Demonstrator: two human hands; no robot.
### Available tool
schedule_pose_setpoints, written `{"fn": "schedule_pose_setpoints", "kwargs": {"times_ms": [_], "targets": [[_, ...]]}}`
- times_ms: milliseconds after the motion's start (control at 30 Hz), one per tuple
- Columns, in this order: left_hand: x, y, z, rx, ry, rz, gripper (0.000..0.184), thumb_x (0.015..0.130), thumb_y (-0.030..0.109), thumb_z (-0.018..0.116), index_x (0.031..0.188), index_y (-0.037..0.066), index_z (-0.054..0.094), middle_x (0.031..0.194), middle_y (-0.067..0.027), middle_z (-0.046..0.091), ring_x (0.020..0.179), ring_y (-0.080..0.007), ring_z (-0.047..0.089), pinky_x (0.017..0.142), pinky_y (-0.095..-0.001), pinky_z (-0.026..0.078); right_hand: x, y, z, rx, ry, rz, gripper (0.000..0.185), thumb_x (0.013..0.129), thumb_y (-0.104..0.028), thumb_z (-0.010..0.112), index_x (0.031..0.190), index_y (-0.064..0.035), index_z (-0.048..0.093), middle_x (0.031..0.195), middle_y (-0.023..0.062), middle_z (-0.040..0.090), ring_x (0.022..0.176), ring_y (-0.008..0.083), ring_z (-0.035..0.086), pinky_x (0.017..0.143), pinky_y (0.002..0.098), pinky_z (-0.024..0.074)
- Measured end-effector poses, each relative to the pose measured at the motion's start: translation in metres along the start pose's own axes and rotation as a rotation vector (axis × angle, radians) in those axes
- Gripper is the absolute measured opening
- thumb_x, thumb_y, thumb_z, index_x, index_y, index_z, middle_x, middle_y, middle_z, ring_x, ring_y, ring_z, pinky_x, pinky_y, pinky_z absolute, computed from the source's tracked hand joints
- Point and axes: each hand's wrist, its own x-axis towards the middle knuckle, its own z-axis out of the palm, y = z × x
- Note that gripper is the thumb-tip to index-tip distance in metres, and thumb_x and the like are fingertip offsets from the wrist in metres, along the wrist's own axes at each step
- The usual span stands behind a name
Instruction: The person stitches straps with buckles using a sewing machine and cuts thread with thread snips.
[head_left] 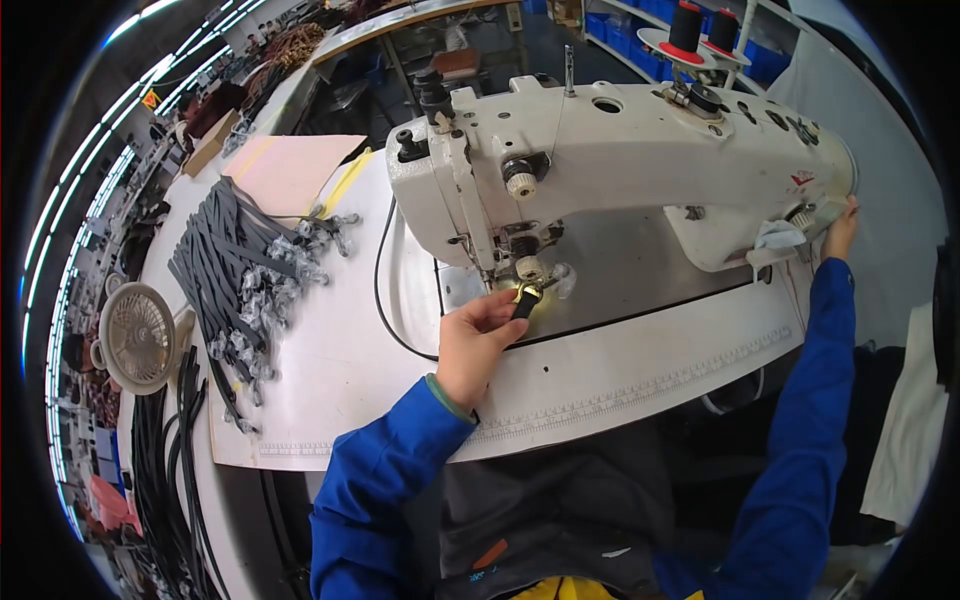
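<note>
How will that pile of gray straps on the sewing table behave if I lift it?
The gray straps would likely flop, since several curve over one another. Their plastic-wrapped ends might snag, being bunched together.

From where I stand, I count two hands, one left hand [474, 346] and one right hand [841, 233], one sewing machine [640, 150], one metal ring [537, 291] and one short dark strap [524, 306]. Thread spools [684, 36]: two. One bench [340, 390], one pink sheet [295, 165], one round pale grille [140, 338]. Grey straps [213, 228], one heap, too tangled to number; long black cords [150, 460], several, no sure count.
</note>
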Motion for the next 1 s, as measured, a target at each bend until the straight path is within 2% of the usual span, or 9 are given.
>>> {"fn": "schedule_pose_setpoints", "kwargs": {"times_ms": [167,267,367,467,567,767,1000], "targets": [[-0.002,0.002,0.001,-0.083,0.006,0.001,0.028,0.077,-0.002,0.065,0.104,-0.005,0.061,0.084,-0.0066,0.063,0.074,-0.0099,0.058,0.070,-0.0225,0.049,0.006,0.008,-0.002,0.006,-0.007,-0.010,0.061,0.094,-0.049,0.037,0.119,0.0060,0.047,0.115,0.0174,0.055,0.104,0.0240,0.053,0.090,0.0307,0.0390],[0.001,0.005,-0.002,-0.285,0.038,-0.115,0.022,0.080,0.002,0.065,0.101,-0.006,0.062,0.081,-0.0064,0.064,0.072,-0.0098,0.058,0.069,-0.0217,0.048,0.012,0.013,-0.001,0.016,-0.010,-0.003,0.059,0.094,-0.048,0.037,0.118,0.0054,0.048,0.114,0.0167,0.055,0.103,0.0236,0.053,0.089,0.0309,0.0393],[-0.001,0.005,0.001,-0.197,0.062,-0.086,0.023,0.082,0.000,0.062,0.104,-0.007,0.060,0.088,-0.0085,0.064,0.078,-0.0131,0.060,0.074,-0.0240,0.050,0.011,0.012,-0.001,0.038,-0.014,0.026,0.056,0.094,-0.046,0.037,0.116,0.0044,0.049,0.110,0.0149,0.056,0.100,0.0219,0.054,0.088,0.0304,0.0402],[-0.002,0.002,0.001,-0.165,0.068,-0.043,0.023,0.082,-0.003,0.061,0.105,-0.006,0.060,0.092,-0.0100,0.064,0.080,-0.0137,0.061,0.075,-0.0240,0.050,0.009,0.010,-0.001,0.048,-0.019,0.009,0.054,0.094,-0.045,0.038,0.114,0.0030,0.050,0.107,0.0132,0.057,0.098,0.0200,0.055,0.086,0.0294,0.0411],[-0.001,-0.004,0.000,-0.181,0.057,0.014,0.025,0.079,-0.006,0.061,0.104,-0.006,0.062,0.089,-0.0090,0.065,0.076,-0.0102,0.059,0.072,-0.0211,0.048,0.005,0.006,-0.002,0.038,-0.022,-0.024,0.051,0.095,-0.045,0.038,0.111,0.0019,0.051,0.106,0.0131,0.057,0.096,0.0199,0.054,0.085,0.0297,0.0410],[-0.002,-0.002,0.001,-0.150,0.052,0.028,0.029,0.078,-0.009,0.059,0.107,-0.006,0.061,0.095,-0.0095,0.064,0.080,-0.0099,0.058,0.074,-0.0211,0.048,0.009,0.011,-0.001,0.059,-0.028,-0.018,0.050,0.095,-0.045,0.037,0.107,0.0018,0.052,0.102,0.0123,0.058,0.094,0.0187,0.055,0.084,0.0298,0.0415],[-0.003,0.001,0.002,-0.140,0.053,0.025,0.034,0.077,-0.009,0.060,0.111,-0.005,0.058,0.091,-0.0066,0.062,0.080,-0.0093,0.057,0.074,-0.0198,0.048,0.003,0.003,0.000,0.061,-0.027,-0.017,0.050,0.095,-0.045,0.036,0.106,0.0023,0.052,0.101,0.0123,0.058,0.093,0.0187,0.055,0.084,0.0301,0.0416]]}}
